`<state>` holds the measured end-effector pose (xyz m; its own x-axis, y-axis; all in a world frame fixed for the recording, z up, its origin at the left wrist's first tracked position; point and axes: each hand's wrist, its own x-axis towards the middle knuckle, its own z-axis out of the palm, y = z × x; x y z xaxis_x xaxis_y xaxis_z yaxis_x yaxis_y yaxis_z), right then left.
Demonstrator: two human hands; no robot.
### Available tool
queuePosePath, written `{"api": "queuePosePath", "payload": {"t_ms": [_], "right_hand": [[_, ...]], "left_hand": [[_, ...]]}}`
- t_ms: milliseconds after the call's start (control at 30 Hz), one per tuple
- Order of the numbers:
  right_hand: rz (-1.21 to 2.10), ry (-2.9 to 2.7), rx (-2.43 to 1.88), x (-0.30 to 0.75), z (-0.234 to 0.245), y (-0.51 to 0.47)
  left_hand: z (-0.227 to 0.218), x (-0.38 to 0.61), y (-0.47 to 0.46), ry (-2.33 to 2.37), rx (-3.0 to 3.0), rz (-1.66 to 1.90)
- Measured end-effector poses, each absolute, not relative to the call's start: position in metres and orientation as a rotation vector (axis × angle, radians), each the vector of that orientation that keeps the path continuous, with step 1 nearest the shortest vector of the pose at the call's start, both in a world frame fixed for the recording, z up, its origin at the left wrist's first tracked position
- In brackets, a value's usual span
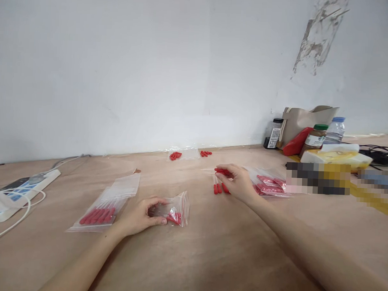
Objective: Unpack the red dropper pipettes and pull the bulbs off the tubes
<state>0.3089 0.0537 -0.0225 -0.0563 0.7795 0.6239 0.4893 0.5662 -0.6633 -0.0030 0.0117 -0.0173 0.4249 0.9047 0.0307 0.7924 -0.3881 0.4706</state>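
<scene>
My left hand [147, 216] is curled round a clear zip bag [182, 205], its thumb and fingers gripping the left end. A few red-handled pieces [174, 217] show inside that bag. To the right, my right hand [235, 181] pinches a red-handled stick [221, 170] with a thin pale shaft pointing left. Below its fingers lie several loose red-handled sticks [217, 189], partly covered by the hand. Left of my left forearm a filled zip bag [121, 185] lies flat with a row of red handles. More filled bags [271, 183] are piled beyond my right wrist.
Against the wall lie clear bags [189, 154] and small red pieces [175, 156]. A white power strip [24, 194] with cables is at the left. Back right stand a beige bag [306, 122], a green-lidded jar [316, 138], bottles and a tissue pack [336, 158]. A blurred patch lies beyond.
</scene>
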Motion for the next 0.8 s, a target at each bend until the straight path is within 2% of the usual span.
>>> {"api": "queuePosePath", "payload": {"t_ms": [167, 400, 567, 800], "right_hand": [[-0.099, -2.108, -1.09, 0.289, -0.043, 0.058], [-0.362, -2.446, -1.156, 0.282, -0.052, 0.054], [-0.424, -2.523, -1.173, 0.28, -0.05, 0.054], [-0.339, -2.488, -1.184, 0.283, -0.052, 0.054]], "left_hand": [[-0.019, -0.004, 0.014, 1.437, 2.317, 0.422], [-0.02, -0.003, 0.015, 1.408, 2.334, 0.427], [-0.021, -0.003, 0.015, 1.404, 2.332, 0.443], [-0.022, -0.004, 0.015, 1.406, 2.337, 0.441]]}}
